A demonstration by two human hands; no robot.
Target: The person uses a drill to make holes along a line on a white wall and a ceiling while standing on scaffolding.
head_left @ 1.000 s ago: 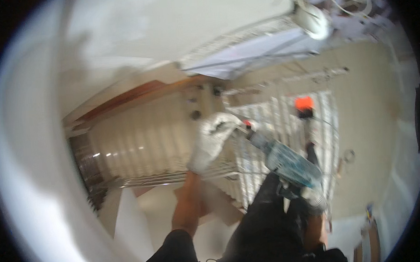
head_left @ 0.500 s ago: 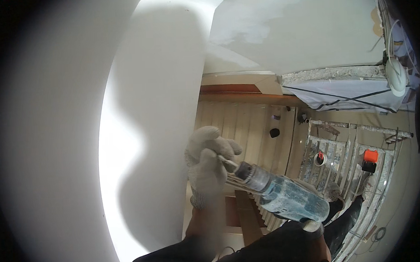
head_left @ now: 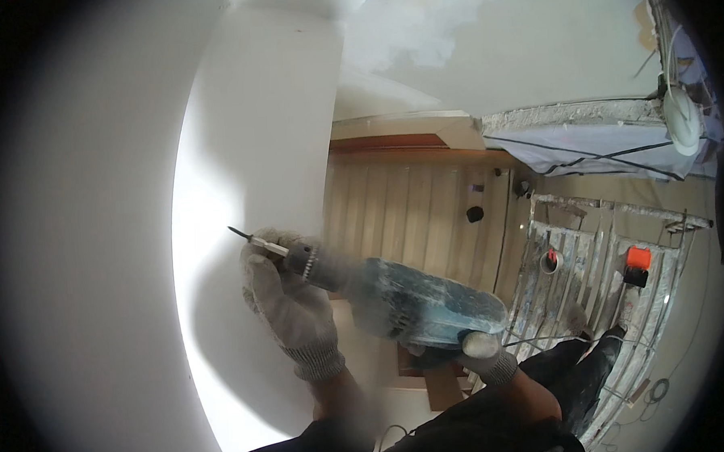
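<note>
A dusty blue-green power drill [head_left: 442,299] points left and slightly upward, its black chuck [head_left: 305,262] holding a long screwdriver bit [head_left: 239,233] with a silver shank and a dark tip. My right hand [head_left: 487,354], in a pale work glove, grips the drill at its rear; most of its fingers are hidden behind the tool. In a knitted whitish glove, my left hand [head_left: 293,306] is closed round the bit's shank just ahead of the chuck. The dark tip sticks out past the fingers, in front of the white wall surface [head_left: 277,133].
Below on the right stands a paint-spattered metal ladder or scaffold [head_left: 620,215], with a white tub [head_left: 551,260] and an orange-and-black item [head_left: 638,257] on it. A cable coil [head_left: 658,389] lies beyond. White sheeting [head_left: 601,147] hangs at upper right.
The drill and both hands have moved left and the drill now lies nearer level. The bit's dark tip, hidden by my left fingers before, shows beyond them.
</note>
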